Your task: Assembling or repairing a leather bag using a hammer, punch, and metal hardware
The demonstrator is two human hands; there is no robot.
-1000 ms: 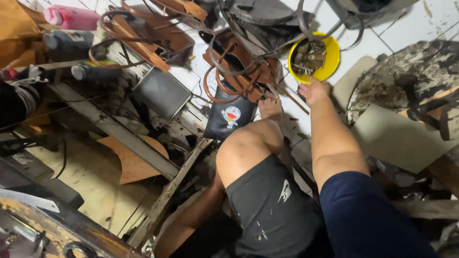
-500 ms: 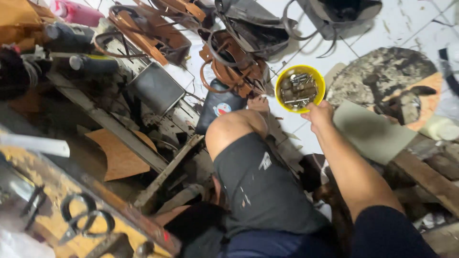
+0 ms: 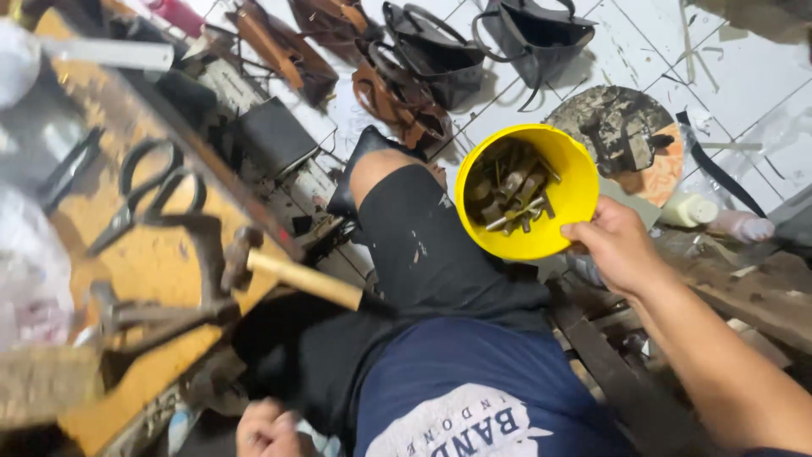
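- Two hands are in my view: the right hand (image 3: 616, 245) comes in from the lower right on a bare, outstretched forearm, and the left hand (image 3: 266, 427) sits low at the bottom edge, beside the dark shorts.
- My right hand's fingers are clamped on the rim of a yellow bowl (image 3: 568, 196), held up above the raised knee and tipped toward me; small metal fittings (image 3: 507, 193) lie inside.
- My left hand looks loosely curled; I cannot tell whether it grips anything.
- On the wooden workbench (image 3: 161, 262) at left, a hammer (image 3: 292, 275) overhangs the right edge, its handle pointing at my leg; black scissors (image 3: 144, 193) lie further in.
- On the tiled floor beyond, brown and black bags (image 3: 423, 59) lie together near a round patterned mat (image 3: 622, 127).
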